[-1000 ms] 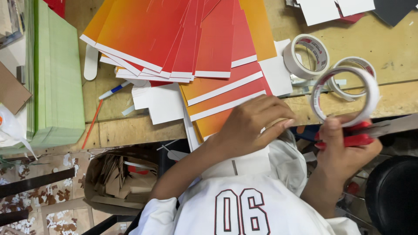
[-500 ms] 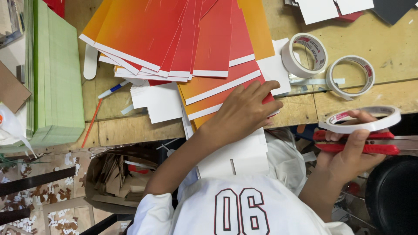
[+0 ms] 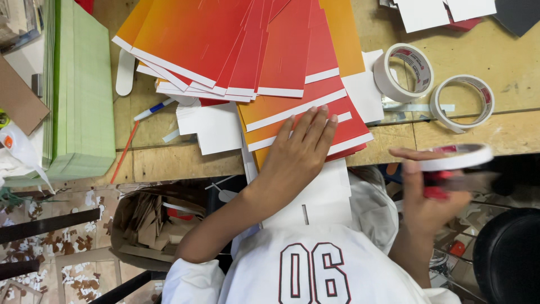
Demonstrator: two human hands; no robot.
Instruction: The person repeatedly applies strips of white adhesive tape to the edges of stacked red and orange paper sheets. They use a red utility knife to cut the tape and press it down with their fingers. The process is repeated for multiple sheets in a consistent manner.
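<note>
1. left hand (image 3: 298, 160) flat and wide, palm down, fingers spread and pointing up and away from the body, pressed on the red and orange cards (image 3: 292, 107); forearm slanting in from the lower left.
2. wooden table (image 3: 506, 62) beneath everything, its near edge running just below the pressed hand.
3. tall green stack (image 3: 84, 101) at the far left, well apart from both hands.
4. cards fanned across the middle, lying straight under the left palm and spreading up and to the left from it; long edges and white stripes of the top ones rising slightly toward the right; left hand touching, other hand well apart.
5. white sheet (image 3: 320, 197) hanging over the table edge, between the left wrist and the body.
6. right hand (image 3: 430, 208) off the table edge, raised and blurred, closed around a tape roll (image 3: 457, 157) held nearly flat, plus a red-handled tool (image 3: 436, 193), too blurred to tell its kind.
7. two more rolls, thick roll (image 3: 404, 72) and thin roll (image 3: 462, 101), lying on the table above the right hand.
8. blue pen (image 3: 153, 108) left of the cards.
</note>
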